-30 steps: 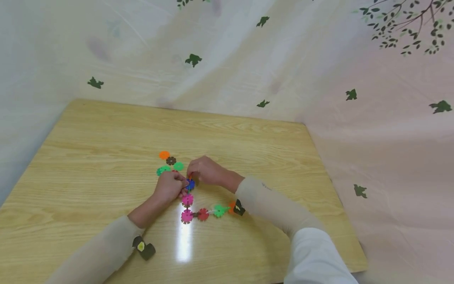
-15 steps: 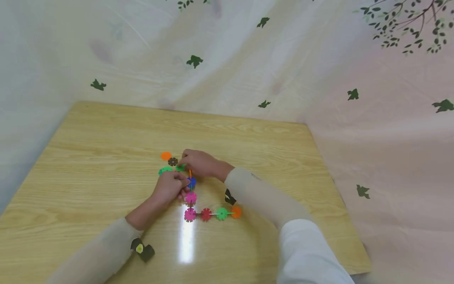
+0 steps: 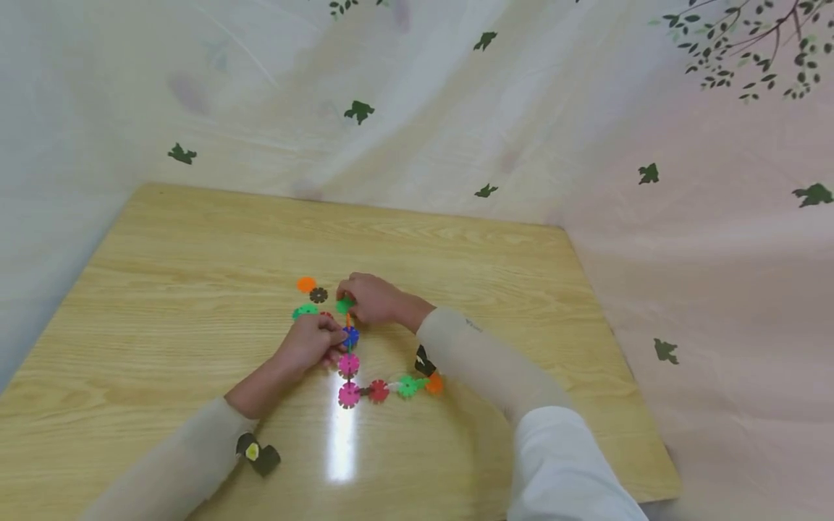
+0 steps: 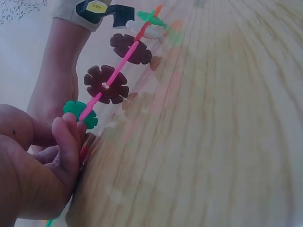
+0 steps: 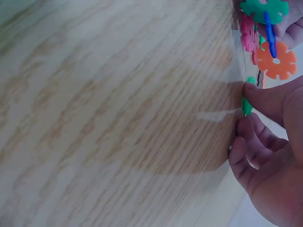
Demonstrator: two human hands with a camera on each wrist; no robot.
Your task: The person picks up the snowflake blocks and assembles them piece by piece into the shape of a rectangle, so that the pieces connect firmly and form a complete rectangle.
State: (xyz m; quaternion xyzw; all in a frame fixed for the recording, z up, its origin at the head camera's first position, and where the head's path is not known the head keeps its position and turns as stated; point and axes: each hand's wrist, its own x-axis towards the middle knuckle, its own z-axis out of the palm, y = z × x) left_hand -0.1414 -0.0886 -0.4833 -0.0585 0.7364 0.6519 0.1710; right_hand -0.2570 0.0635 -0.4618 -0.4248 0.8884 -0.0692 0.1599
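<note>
Green disc [image 3: 343, 307] moved toward three o'clock — right hand [image 3: 374, 298] pinches it, left hand [image 3: 308, 341] grips chain [image 3: 348, 394] by blue disc [image 3: 352, 336]. Left wrist: chain runs toward one o'clock. Right wrist: orange disc [image 5: 279, 68] at green's one o'clock — crooked push may loosen it.

Yellow label [image 4: 96, 6] on black wrist mount [image 4: 122, 17], sleeve print [image 3: 473, 325], both unreadable

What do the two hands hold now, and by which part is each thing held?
The right hand pinches a green disc by its rim; the left hand pinches the blue disc by its left edge.
</note>
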